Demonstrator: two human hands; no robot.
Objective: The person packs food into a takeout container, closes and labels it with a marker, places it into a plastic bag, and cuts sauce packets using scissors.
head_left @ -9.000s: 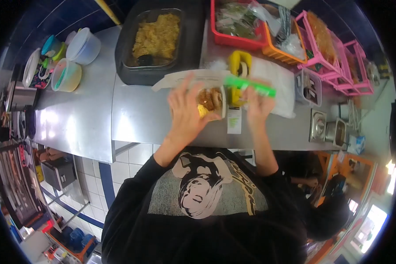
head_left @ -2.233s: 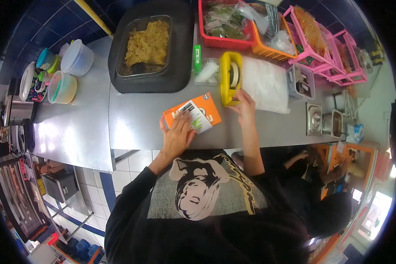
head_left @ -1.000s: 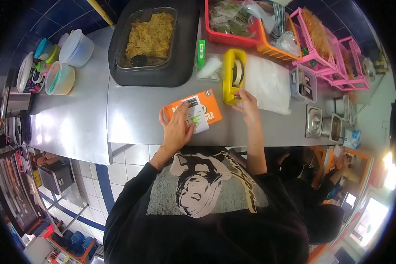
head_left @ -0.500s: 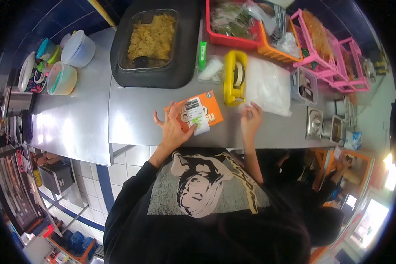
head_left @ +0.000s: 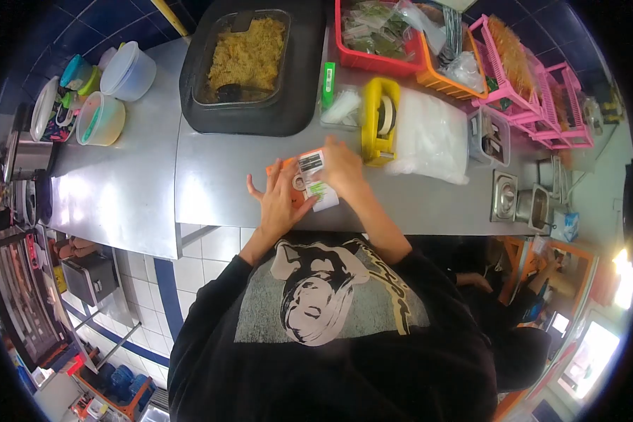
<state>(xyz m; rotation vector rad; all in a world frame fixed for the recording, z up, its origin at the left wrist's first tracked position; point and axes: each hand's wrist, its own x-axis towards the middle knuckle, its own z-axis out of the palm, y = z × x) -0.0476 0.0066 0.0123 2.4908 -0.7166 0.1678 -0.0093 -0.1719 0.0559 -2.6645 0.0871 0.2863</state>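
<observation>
Right hand (head_left: 341, 169) just went from the yellow tape dispenser (head_left: 370, 130) to the printed slip (head_left: 325, 197) on the orange box (head_left: 297, 197) front-left of it, so both hands are there. Left hand (head_left: 279, 202) rests, fingers spread, no grip; can't tell with the right's.

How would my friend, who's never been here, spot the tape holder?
On the metal counter, find the red basket at the top. Just below it, between a small clear tub and a whitish plastic stack, sits the tape dispenser. Unlike those pale neighbours, it's bright yellow and holds a roll.
</observation>
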